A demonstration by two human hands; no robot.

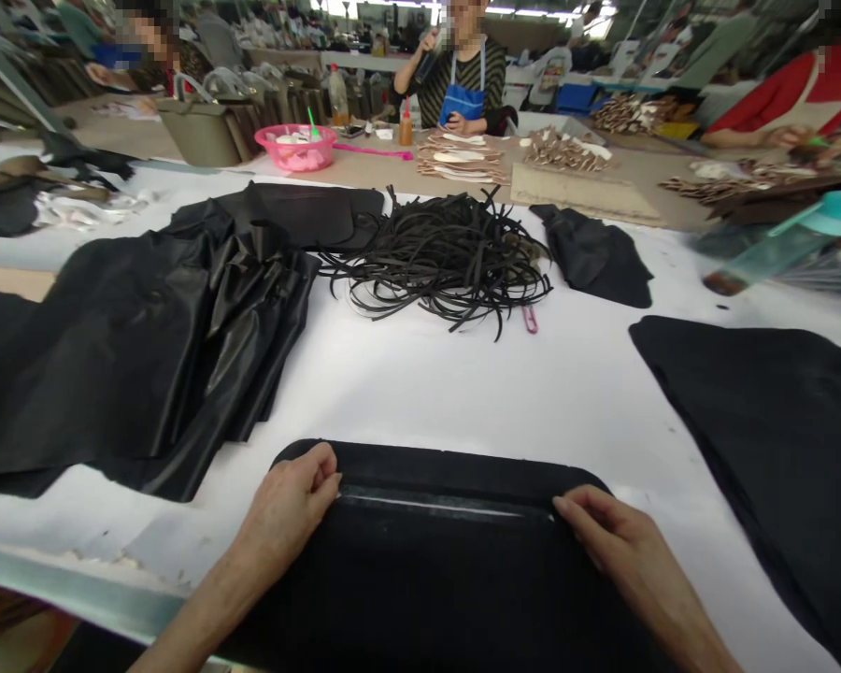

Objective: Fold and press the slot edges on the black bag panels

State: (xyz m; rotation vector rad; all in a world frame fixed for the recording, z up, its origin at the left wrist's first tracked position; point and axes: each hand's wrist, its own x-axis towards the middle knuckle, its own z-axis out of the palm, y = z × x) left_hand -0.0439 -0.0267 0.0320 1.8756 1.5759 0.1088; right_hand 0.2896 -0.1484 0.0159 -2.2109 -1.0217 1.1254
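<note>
A black panel (pixel 434 589) with rounded top corners lies before me at the table's front edge, its lower part running out of view. Across its upper part runs a narrow slit-like band (pixel 427 508) with a whitish line in it. At the band's left end, my left hand (pixel 287 509) is closed, thumb and fingers pinching the panel. My right hand (pixel 620 537) grips the panel near the band's right end, thumb and forefinger together. What lies under the fingertips is hidden.
Folded black sheets (pixel 126 336) cover the table's left side. A heap of thin black strips (pixel 449 252) lies beyond the panel, beside a pink clip (pixel 530 319). Black panels (pixel 763 402) lie at right, near a teal-capped bottle (pixel 785 243). Co-workers sit at the far table.
</note>
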